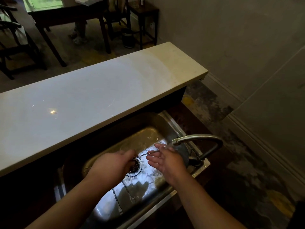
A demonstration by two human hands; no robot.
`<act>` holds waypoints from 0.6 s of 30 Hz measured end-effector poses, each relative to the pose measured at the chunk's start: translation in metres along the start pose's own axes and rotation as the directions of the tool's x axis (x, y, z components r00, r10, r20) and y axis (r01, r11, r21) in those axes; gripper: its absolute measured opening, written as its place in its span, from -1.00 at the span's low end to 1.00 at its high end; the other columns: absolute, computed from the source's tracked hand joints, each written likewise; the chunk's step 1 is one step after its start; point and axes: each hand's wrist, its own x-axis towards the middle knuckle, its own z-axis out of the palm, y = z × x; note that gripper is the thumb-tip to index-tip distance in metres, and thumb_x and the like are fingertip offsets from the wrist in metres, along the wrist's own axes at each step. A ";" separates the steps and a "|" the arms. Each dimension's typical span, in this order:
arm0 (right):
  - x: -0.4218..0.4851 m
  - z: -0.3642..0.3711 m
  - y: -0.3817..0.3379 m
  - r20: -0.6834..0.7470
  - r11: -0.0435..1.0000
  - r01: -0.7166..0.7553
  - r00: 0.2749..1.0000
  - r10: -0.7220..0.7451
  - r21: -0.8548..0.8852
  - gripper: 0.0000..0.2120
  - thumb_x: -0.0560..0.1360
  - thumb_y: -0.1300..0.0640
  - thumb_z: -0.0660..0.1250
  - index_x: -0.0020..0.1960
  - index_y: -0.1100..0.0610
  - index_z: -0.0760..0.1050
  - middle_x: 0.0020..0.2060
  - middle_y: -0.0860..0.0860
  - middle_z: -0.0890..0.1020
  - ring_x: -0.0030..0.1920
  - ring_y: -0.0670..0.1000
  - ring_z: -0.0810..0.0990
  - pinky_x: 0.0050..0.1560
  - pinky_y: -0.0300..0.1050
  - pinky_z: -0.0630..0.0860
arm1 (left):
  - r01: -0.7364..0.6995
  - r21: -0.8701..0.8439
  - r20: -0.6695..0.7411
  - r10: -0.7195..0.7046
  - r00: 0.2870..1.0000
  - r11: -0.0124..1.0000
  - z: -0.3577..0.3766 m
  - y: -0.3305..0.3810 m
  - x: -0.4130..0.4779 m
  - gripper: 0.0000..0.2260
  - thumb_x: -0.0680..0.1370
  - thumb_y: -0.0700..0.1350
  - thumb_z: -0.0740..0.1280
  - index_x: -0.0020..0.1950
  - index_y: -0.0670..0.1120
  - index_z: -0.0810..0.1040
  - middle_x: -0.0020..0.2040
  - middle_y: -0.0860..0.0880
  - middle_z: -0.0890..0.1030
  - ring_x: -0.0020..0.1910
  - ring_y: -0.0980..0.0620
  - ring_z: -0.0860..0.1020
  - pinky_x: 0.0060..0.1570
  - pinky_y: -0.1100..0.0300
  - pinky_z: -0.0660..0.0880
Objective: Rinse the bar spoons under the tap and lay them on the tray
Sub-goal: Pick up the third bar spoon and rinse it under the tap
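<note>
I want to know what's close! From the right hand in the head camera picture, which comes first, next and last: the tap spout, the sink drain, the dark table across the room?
From the right hand:
1. Tap spout, just above the fingers, on the right.
2. Sink drain, in the basin on its left.
3. Dark table, far beyond the counter, top left.

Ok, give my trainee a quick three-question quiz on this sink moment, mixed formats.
1. True or false: the bar spoon is held between both hands over the sink.
2. Which hand is nearer the tap? A) left hand B) right hand
3. Fill in: two more spoons lie on the sink floor, on the near side of the ____.

Key: 1 true; 2 B; 3 drain.
</note>
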 end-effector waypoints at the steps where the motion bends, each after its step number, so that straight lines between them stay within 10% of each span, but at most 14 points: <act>1: 0.000 0.000 0.000 -0.007 1.000 -0.010 1.000 0.010 0.013 -0.78 0.69 0.16 0.25 0.27 0.24 0.51 -0.12 0.25 0.78 -0.07 0.25 0.79 -0.23 -0.02 0.72 | -0.025 0.067 0.004 0.025 1.000 0.997 0.000 0.001 -0.002 -0.80 0.62 0.13 0.22 0.24 0.18 0.40 0.03 0.08 0.62 -0.12 -0.07 0.66 -0.24 0.04 0.60; 18: -0.008 -0.003 -0.008 -0.020 0.998 -0.038 0.999 0.037 -0.056 -0.70 0.73 0.07 0.14 0.24 0.22 0.56 -0.16 0.21 0.79 -0.09 0.18 0.80 -0.21 -0.06 0.72 | 0.019 0.045 0.010 -0.019 1.000 0.999 0.010 -0.002 -0.002 -0.79 0.64 0.21 0.09 0.19 0.17 0.35 -0.08 0.04 0.65 -0.18 -0.09 0.64 -0.23 0.03 0.60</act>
